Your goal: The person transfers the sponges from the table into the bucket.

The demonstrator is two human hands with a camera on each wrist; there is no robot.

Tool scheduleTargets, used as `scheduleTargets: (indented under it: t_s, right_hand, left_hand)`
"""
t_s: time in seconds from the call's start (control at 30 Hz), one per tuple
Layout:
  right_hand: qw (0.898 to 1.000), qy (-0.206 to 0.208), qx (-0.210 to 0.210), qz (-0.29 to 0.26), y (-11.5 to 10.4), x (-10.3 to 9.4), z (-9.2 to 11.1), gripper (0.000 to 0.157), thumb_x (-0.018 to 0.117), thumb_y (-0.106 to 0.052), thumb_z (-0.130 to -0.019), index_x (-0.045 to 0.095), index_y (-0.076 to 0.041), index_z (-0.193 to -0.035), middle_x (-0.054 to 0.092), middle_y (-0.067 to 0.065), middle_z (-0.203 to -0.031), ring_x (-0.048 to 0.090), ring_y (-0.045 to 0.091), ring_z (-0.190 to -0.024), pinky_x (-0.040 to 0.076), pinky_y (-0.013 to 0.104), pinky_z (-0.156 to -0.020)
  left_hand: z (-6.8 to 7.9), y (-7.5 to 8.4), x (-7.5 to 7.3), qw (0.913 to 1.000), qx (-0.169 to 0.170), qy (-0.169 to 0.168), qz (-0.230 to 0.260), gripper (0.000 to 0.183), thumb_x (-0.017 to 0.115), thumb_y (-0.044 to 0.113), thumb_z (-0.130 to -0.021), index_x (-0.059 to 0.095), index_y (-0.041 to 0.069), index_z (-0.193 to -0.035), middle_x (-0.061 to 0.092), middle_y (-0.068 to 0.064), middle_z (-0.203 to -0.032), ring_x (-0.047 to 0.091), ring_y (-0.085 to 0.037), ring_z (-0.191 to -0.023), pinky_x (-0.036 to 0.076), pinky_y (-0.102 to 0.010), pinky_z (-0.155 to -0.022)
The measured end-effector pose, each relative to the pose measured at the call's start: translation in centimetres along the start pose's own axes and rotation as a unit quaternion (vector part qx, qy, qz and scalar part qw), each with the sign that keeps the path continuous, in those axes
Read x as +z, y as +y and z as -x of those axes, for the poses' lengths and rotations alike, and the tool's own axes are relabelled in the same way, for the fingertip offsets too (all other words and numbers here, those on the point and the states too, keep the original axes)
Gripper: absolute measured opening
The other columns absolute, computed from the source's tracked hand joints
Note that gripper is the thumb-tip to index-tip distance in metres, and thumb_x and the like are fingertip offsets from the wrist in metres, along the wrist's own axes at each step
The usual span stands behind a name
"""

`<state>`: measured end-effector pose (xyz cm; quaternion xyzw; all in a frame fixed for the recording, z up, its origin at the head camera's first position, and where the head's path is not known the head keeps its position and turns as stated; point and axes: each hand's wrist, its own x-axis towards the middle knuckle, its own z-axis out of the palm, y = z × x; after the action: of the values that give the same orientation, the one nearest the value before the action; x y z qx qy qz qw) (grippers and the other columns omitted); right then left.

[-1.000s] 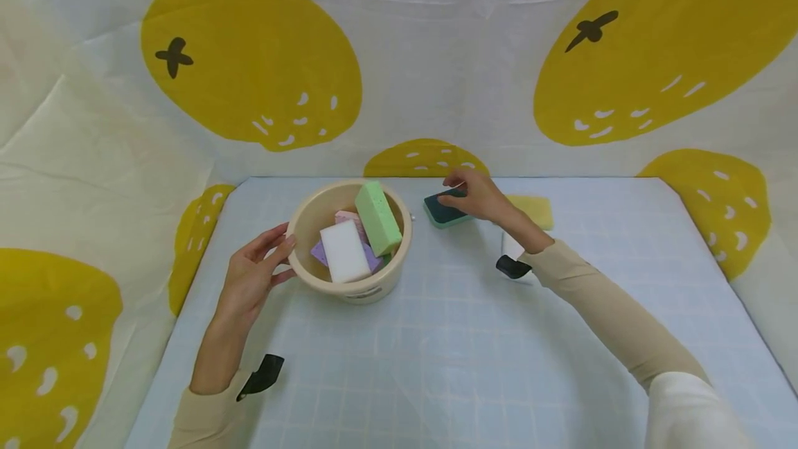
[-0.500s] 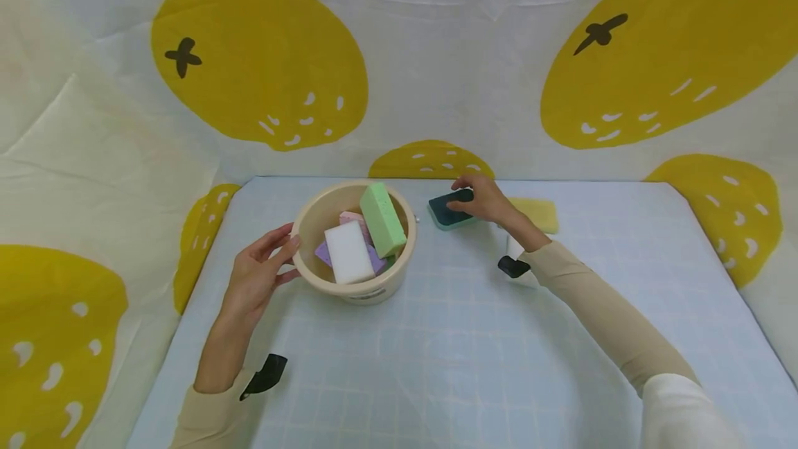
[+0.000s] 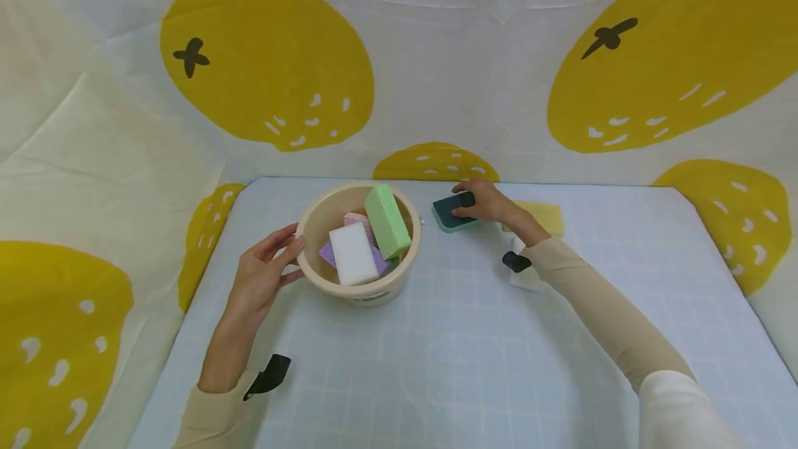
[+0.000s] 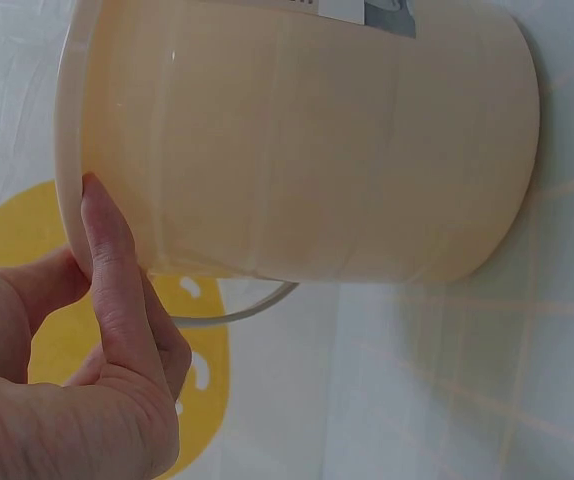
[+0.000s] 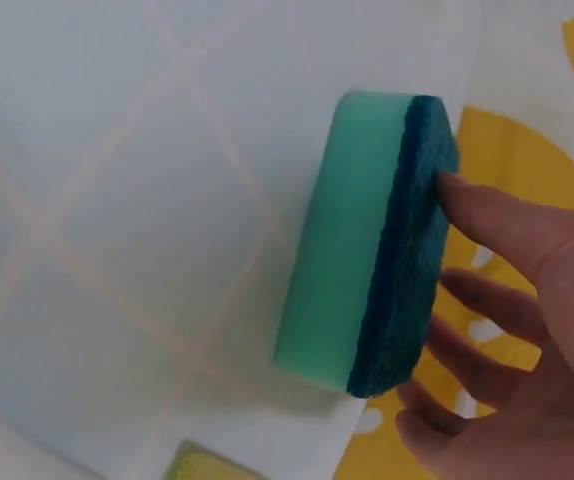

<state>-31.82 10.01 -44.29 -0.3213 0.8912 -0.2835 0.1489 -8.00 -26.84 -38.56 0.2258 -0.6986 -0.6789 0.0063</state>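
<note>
The left hand (image 3: 257,272) has a narrow grip — thumb and fingers pinch the rim of the bucket (image 4: 317,150) on its left side, one fingertip lying against the outer wall just under that rim; below this grip, in the left wrist view, curves the handle (image 4: 237,318). Inside the bucket, right of the grip, a white block (image 3: 353,253) lies over a purple block (image 3: 327,253); a pink block (image 3: 357,219) shows just behind, and a green block (image 3: 388,220) leans tilted, farthest from that hand. The right hand (image 3: 489,203) is over the sponge (image 5: 347,240), which lies on the table (image 3: 436,366) right of the bucket and apart from it; the thumb touches the sponge's dark face, the other fingers bent near its far edge — whether they grip it, I cannot tell. Just right of this hand lies a yellow sponge (image 3: 544,217), partly hidden by the wrist; a white piece (image 3: 525,280) shows nearer, beside the forearm.
</note>
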Motion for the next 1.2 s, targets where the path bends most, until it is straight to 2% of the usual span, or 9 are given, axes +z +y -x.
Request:
scheduleTargets:
  t_s: [0.17, 0.43, 0.7, 0.93, 1.2]
  right_hand:
    - [0.999, -0.032, 0.002, 0.008, 0.3, -0.3, 0.0, 0.053, 0.073, -0.019, -0.097, 0.056, 0.011, -0.136, 0.058, 0.029, -0.136, 0.053, 0.039, -0.118, 0.045, 0.055, -0.107]
    - [1.0, -0.015, 0.016, -0.005, -0.1, -1.2, 0.5, 0.049, 0.083, -0.019, -0.089, 0.059, 0.006, -0.124, 0.061, 0.023, -0.123, 0.053, 0.036, -0.111, 0.046, 0.052, -0.105]
    - [1.0, -0.007, -0.02, -0.016, -0.6, -2.2, 1.4, 0.036, 0.084, -0.009, -0.086, 0.058, 0.005, -0.106, 0.064, 0.022, -0.104, 0.059, 0.037, -0.101, 0.049, 0.051, -0.095]
    - [0.999, -0.029, -0.02, -0.019, -1.2, -3.2, 2.4, 0.038, 0.082, -0.009, -0.088, 0.063, 0.007, -0.118, 0.067, 0.026, -0.116, 0.063, 0.041, -0.11, 0.053, 0.054, -0.097]
    - [1.0, -0.021, 0.004, 0.008, -2.7, -4.5, 3.3, 0.037, 0.082, -0.015, -0.089, 0.068, 0.006, -0.117, 0.07, 0.023, -0.111, 0.066, 0.036, -0.103, 0.057, 0.048, -0.09]
  left_hand:
    - [0.0, 0.0, 0.1, 1.0, 0.0, 0.002, -0.002, 0.064, 0.076, 0.036, -0.094, 0.054, 0.01, -0.148, 0.057, -0.005, -0.128, 0.065, -0.012, -0.091, 0.062, -0.028, -0.081]
    - [0.1, 0.1, 0.1, 1.0, -0.003, 0.001, -0.008, 0.064, 0.075, 0.037, -0.094, 0.054, 0.011, -0.149, 0.056, -0.005, -0.13, 0.065, -0.012, -0.092, 0.061, -0.028, -0.081]
    - [0.2, 0.2, 0.1, 0.9999, -0.006, 0.004, -0.01, 0.064, 0.075, 0.038, -0.094, 0.054, 0.012, -0.149, 0.055, -0.007, -0.139, 0.065, -0.011, -0.094, 0.061, -0.027, -0.081]
    - [0.2, 0.2, 0.1, 0.9999, -0.003, 0.005, -0.01, 0.063, 0.075, 0.037, -0.095, 0.054, 0.012, -0.149, 0.056, -0.006, -0.136, 0.065, -0.011, -0.093, 0.061, -0.026, -0.08]
    - [0.3, 0.3, 0.1, 0.9998, -0.006, 0.004, -0.021, 0.064, 0.074, 0.037, -0.095, 0.053, 0.013, -0.151, 0.056, -0.004, -0.129, 0.064, -0.011, -0.093, 0.061, -0.026, -0.08]
